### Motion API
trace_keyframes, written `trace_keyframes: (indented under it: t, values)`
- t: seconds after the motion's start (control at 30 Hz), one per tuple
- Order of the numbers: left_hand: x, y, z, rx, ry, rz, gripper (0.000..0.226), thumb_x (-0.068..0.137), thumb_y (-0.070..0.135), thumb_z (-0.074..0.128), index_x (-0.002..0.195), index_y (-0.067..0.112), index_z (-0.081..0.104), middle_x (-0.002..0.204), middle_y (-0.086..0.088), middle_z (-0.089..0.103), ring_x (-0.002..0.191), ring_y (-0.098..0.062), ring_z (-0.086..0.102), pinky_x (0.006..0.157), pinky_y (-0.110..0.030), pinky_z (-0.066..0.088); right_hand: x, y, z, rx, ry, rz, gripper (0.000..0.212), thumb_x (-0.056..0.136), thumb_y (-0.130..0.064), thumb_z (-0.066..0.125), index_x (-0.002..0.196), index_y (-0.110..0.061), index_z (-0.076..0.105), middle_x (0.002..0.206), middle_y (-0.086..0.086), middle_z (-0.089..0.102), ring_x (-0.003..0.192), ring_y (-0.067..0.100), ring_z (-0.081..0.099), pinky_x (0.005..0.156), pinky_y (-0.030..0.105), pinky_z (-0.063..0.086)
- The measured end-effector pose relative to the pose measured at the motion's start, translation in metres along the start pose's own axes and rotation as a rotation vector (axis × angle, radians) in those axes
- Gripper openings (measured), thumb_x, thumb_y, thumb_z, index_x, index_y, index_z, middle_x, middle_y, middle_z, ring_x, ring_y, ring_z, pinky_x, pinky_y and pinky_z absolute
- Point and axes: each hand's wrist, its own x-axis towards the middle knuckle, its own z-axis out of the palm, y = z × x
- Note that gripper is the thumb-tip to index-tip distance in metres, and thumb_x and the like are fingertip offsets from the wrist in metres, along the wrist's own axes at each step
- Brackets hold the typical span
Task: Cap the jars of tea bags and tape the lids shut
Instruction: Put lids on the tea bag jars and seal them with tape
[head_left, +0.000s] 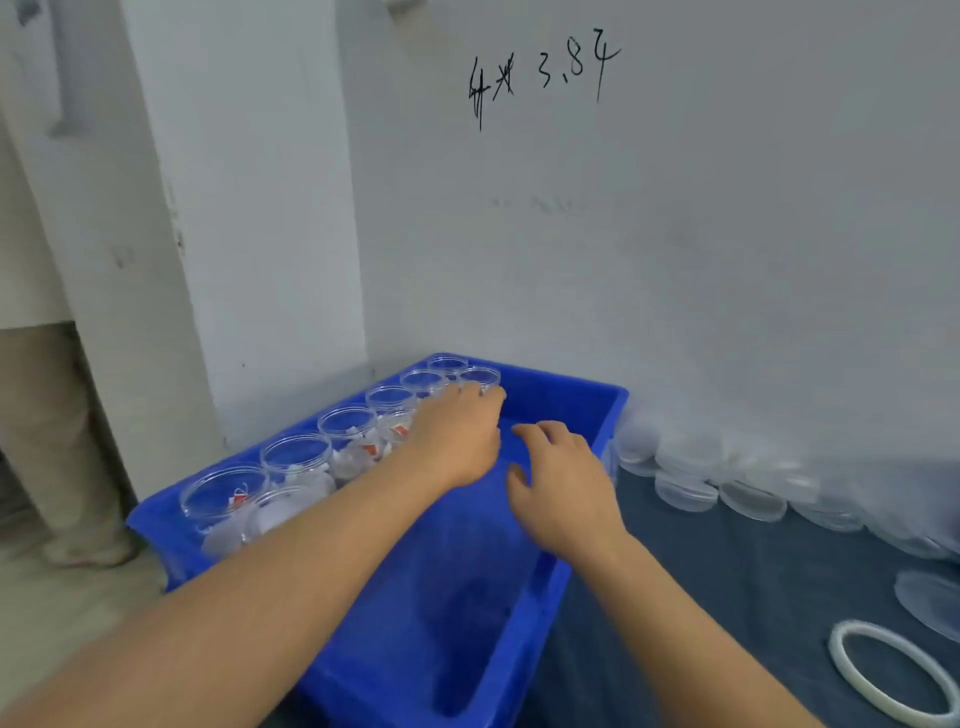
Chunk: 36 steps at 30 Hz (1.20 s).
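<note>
A jar (479, 378) in the blue bin (571, 415) is reached by the left hand (457, 436) (grip hidden); the right hand (563, 478) is held loosely open, empty.

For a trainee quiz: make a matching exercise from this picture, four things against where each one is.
Things:
1. jars
2. lids
3. tape roll
4. left hand

Places:
A. bottom right corner, on the dark cloth
B. along the left wall inside the blue crate
C. reaching to a jar at the crate's far end
D. piled beside the crate, by the wall

Pairs: 1-B, 2-D, 3-A, 4-C
</note>
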Motion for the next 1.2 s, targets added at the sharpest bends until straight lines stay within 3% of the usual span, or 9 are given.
trace_keyframes:
  t: [0.13, 0.33, 0.5, 0.6, 0.77, 0.83, 0.93, 1.13, 1.2]
  values:
    - [-0.011, -0.050, 0.018, 0.092, -0.132, -0.248, 0.062, 0.094, 0.036, 0.071, 0.146, 0.016, 0.045, 0.141, -0.011, 0.056, 0.131, -0.034, 0.053, 0.093, -0.047, 0.049, 0.028, -0.042, 0.025, -0.041, -0.224, -0.057, 0.054, 0.101, -0.034, 0.052, 0.153, -0.026, 0.037, 0.158, 0.004, 0.038, 0.127, 0.032, 0.050, 0.090, 0.041, 0.044]
    - [-0.011, -0.070, 0.037, 0.090, -0.120, -0.249, 0.029, 0.096, 0.021, 0.063, 0.125, 0.017, 0.064, 0.121, -0.009, 0.068, 0.117, -0.033, 0.063, 0.085, -0.040, 0.048, 0.042, -0.061, 0.062, 0.035, -0.421, 0.045, 0.084, 0.098, -0.027, 0.060, 0.162, -0.031, 0.006, 0.159, 0.010, 0.033, 0.124, 0.040, 0.055, 0.090, 0.045, 0.047]
    - [-0.009, -0.054, 0.041, -0.091, -0.056, -0.221, 0.022, 0.104, 0.015, 0.053, 0.120, 0.010, 0.068, 0.117, -0.014, 0.069, 0.109, -0.036, 0.066, 0.091, -0.042, 0.055, 0.053, -0.055, 0.073, 0.437, -0.494, 0.213, 0.121, 0.092, -0.022, 0.077, 0.163, -0.021, -0.021, 0.147, 0.019, 0.050, 0.122, 0.035, 0.060, 0.096, 0.046, 0.054]
    - [-0.006, -0.035, 0.033, -0.212, 0.002, -0.226, 0.018, 0.107, 0.021, 0.053, 0.105, 0.014, 0.069, 0.104, -0.010, 0.072, 0.096, -0.029, 0.068, 0.086, -0.040, 0.053, 0.059, -0.047, 0.067, 0.437, -0.376, 0.211, 0.113, 0.090, -0.018, 0.077, 0.165, -0.023, -0.007, 0.146, 0.020, 0.047, 0.121, 0.036, 0.058, 0.091, 0.046, 0.053]
    - [0.004, 0.005, -0.007, -0.388, 0.200, -0.139, 0.022, 0.097, 0.005, 0.054, 0.078, 0.013, 0.061, 0.078, -0.003, 0.065, 0.075, -0.023, 0.063, 0.067, -0.042, 0.052, 0.064, -0.030, 0.032, 0.564, 0.046, 0.146, 0.053, 0.089, -0.029, 0.069, 0.134, -0.017, 0.042, 0.119, 0.014, 0.059, 0.092, 0.027, 0.060, 0.068, 0.040, 0.052]
    - [0.009, 0.027, -0.028, -0.425, 0.295, -0.087, 0.023, 0.096, 0.005, 0.056, 0.075, 0.014, 0.060, 0.076, -0.001, 0.062, 0.068, -0.019, 0.060, 0.059, -0.037, 0.046, 0.066, -0.024, 0.012, 0.653, 0.173, 0.130, 0.059, 0.083, -0.037, 0.065, 0.132, -0.011, 0.045, 0.116, 0.015, 0.060, 0.091, 0.025, 0.059, 0.066, 0.032, 0.046]
    - [0.015, 0.066, -0.049, -0.475, 0.427, 0.029, 0.016, 0.091, 0.001, 0.058, 0.078, 0.009, 0.061, 0.079, -0.002, 0.061, 0.073, -0.024, 0.058, 0.066, -0.041, 0.046, 0.059, -0.007, -0.019, 0.659, 0.350, 0.130, 0.074, 0.077, -0.058, 0.049, 0.136, -0.014, 0.046, 0.118, 0.006, 0.058, 0.088, 0.009, 0.049, 0.068, 0.019, 0.038]
    - [0.005, 0.159, -0.036, -0.655, 0.387, 0.079, 0.016, 0.093, 0.000, 0.054, 0.096, 0.010, 0.065, 0.093, -0.001, 0.062, 0.086, -0.022, 0.058, 0.074, -0.039, 0.048, 0.012, 0.061, -0.064, 0.702, 0.454, 0.212, 0.061, 0.071, -0.066, 0.042, 0.112, -0.022, 0.042, 0.103, 0.005, 0.047, 0.086, 0.014, 0.043, 0.074, 0.039, 0.045]
    - [-0.004, 0.190, -0.017, -0.713, 0.289, 0.048, 0.020, 0.096, 0.002, 0.051, 0.103, 0.015, 0.064, 0.097, 0.002, 0.061, 0.088, -0.020, 0.058, 0.071, -0.034, 0.043, -0.017, 0.090, -0.069, 0.600, 0.442, 0.265, 0.071, 0.071, -0.066, 0.044, 0.122, -0.017, 0.049, 0.107, 0.004, 0.054, 0.089, 0.014, 0.050, 0.076, 0.036, 0.047]
